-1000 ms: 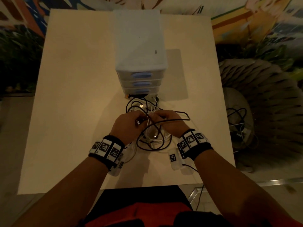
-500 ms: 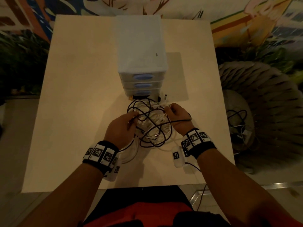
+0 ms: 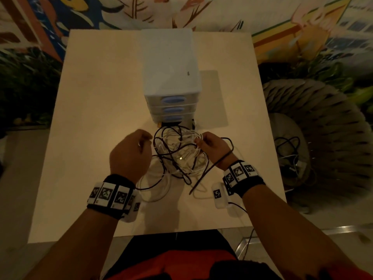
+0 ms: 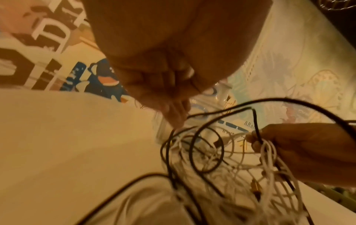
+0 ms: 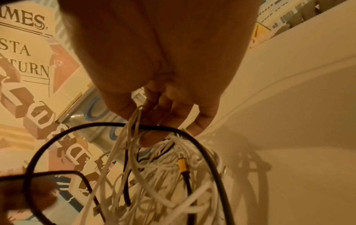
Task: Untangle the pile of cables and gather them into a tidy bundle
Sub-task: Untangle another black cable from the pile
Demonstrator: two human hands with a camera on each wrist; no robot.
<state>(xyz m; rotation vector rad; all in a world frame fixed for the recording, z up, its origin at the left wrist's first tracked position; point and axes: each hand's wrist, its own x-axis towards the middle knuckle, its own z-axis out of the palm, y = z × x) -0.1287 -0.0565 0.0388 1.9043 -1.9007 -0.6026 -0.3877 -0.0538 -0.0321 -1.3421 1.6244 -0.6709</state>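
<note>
A tangle of white and black cables lies on the pale table just in front of the drawer unit. My right hand pinches a bunch of white cable loops at the pile's right side. A black cable arcs over that wrist and crosses the fingers. My left hand is curled at the pile's left edge, and a thin black cable runs up to its fingertips; the grip itself is mostly hidden. A gold-tipped plug hangs among the white strands.
A white three-drawer unit stands mid-table right behind the cables. To the right of the table is a wicker chair with more cables on its seat. The table's front edge is close to my body.
My hands have drawn apart: the left one moved left, away from the middle of the pile, and the right one shifted right. The tangle is now stretched wider between them.
</note>
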